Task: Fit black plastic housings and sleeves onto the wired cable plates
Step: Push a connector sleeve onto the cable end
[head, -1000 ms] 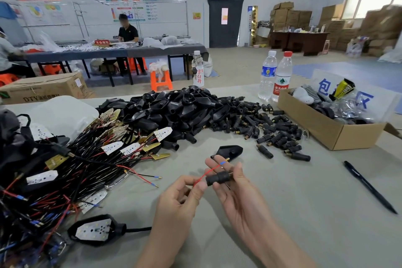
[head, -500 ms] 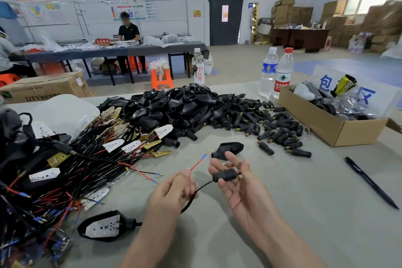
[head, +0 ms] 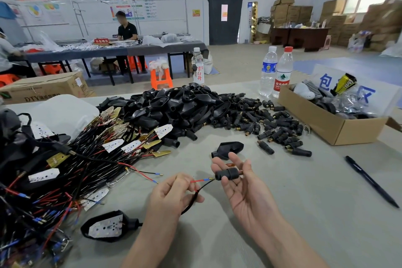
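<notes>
Now: left grip [head: 171, 193] is curled, thumb and forefinger pinching a thin black cable [head: 194, 197] just short of its bared end. A red wire [head: 199, 180] with a blue tip sticks out from the pinch toward the right grip [head: 243, 191]. The right grip is palm up and half curled; its thumb and fingers hold a short black sleeve [head: 227, 173] lying crosswise, brass end pointing away from the left grip. The wire tip sits at the sleeve's mouth; I cannot tell whether it is inside.

Just beyond the right grip, a single black housing [head: 228, 149] lies on the counter [head: 293, 224], apart from the fingers. On the near side of the left grip and to its left lies a housed plate [head: 108, 226], white face up in a black shell.

Left of the left grip, reaching well away, is a tangle of wired plates [head: 87, 154] with black and red leads. Farther beyond both grips there is a heap of housings [head: 174, 104], and a scatter of loose sleeves [head: 272, 124] beside it.

Right of the right grip, well apart, a black pen [head: 369, 180] lies on the counter. Past it stands an open cardboard box [head: 326, 124], with two water bottles [head: 276, 72] at its far corner.
</notes>
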A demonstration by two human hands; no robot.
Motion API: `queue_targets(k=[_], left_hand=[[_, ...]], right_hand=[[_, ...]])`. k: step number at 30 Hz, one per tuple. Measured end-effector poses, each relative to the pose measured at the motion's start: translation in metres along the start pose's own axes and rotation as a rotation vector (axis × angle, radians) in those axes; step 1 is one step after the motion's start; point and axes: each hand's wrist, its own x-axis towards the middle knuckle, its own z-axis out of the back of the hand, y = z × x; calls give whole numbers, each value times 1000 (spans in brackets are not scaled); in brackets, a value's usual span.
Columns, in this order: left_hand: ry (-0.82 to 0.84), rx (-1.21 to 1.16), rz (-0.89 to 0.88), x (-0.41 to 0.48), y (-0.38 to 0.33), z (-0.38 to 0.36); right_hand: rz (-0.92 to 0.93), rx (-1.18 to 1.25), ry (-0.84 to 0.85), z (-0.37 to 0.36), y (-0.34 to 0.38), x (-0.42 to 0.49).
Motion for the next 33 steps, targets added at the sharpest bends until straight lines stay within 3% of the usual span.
queue_targets(k=[33], left_hand=[[36, 112, -5, -3, 2, -2]], right_hand=[[-15, -4, 57, 2, -1, 1]])
